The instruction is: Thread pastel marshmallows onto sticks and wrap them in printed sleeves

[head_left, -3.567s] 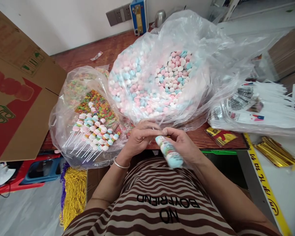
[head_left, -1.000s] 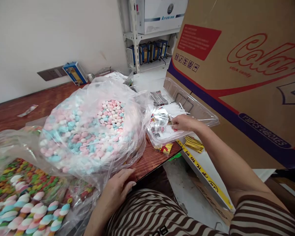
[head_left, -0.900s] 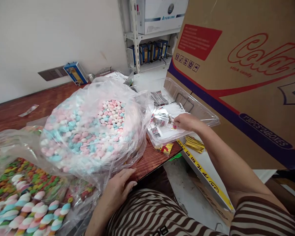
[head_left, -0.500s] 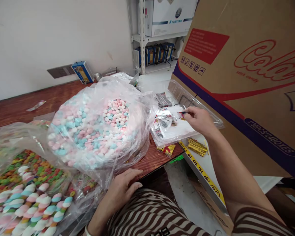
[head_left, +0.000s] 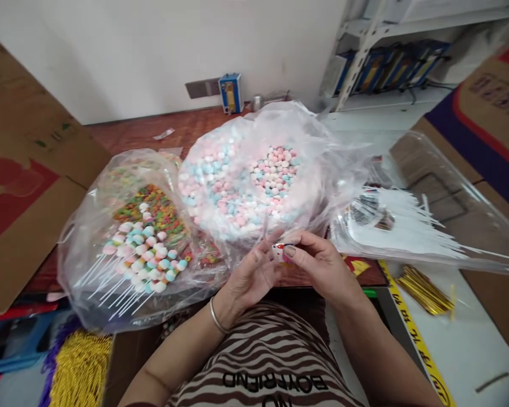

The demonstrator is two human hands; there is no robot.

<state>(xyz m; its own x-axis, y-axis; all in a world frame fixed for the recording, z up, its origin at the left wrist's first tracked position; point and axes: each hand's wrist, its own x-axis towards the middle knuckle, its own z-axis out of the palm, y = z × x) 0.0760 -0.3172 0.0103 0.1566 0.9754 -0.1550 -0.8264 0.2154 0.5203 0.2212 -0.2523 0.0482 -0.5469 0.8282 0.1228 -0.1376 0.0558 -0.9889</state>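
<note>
White wall (head_left: 152, 51) behind; reddish wooden table (head_left: 139, 127); metal shelving (head_left: 365, 51) at right, bright even light.

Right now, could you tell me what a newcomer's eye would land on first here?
Probably the big clear bag of pastel candies at the centre of the table. Left of it, a second bag holds candy skewers. Just in front, the left hand and right hand pinch a small printed wrapper.

Small candy-packing workroom.
Bulk sweets in plastic bags (head_left: 254, 169), shipping cartons (head_left: 21, 186), wrapper sleeves (head_left: 407, 232), gold twist ties (head_left: 424, 288) crowd the table.
</note>
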